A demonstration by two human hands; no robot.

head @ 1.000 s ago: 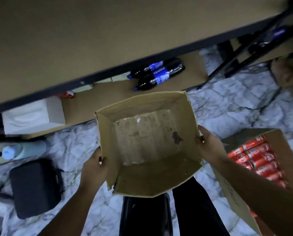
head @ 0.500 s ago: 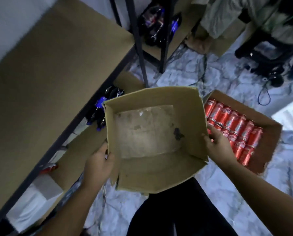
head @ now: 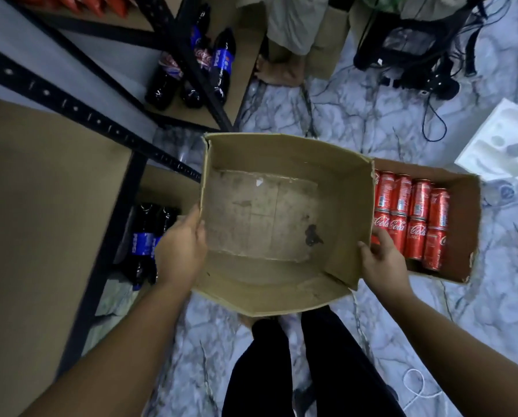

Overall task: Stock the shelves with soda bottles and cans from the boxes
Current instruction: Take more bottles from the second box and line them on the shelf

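Note:
I hold an empty brown cardboard box (head: 269, 290) in front of me above the floor. My left hand (head: 181, 251) grips its left wall and my right hand (head: 381, 260) grips its right wall. To the right, on the floor, a second cardboard box (head: 462, 206) holds several red Coca-Cola cans (head: 411, 218) lying in rows. Dark Pepsi bottles (head: 145, 236) lie on the low shelf at my left. More cola bottles (head: 197, 64) stand on the bottom shelf farther back.
A brown shelf board (head: 41, 221) with black metal posts (head: 86, 115) fills the left side. Another person's bare feet (head: 279, 70) stand at the top. Black cables and a chair base (head: 417, 70) lie top right, next to a white foam tray (head: 501, 142). My own legs (head: 297, 371) are below.
My view has swung to the right, away from the shelf. The box of red cans is now fully in sight beside the empty box. Both hands keep their hold on the empty box.

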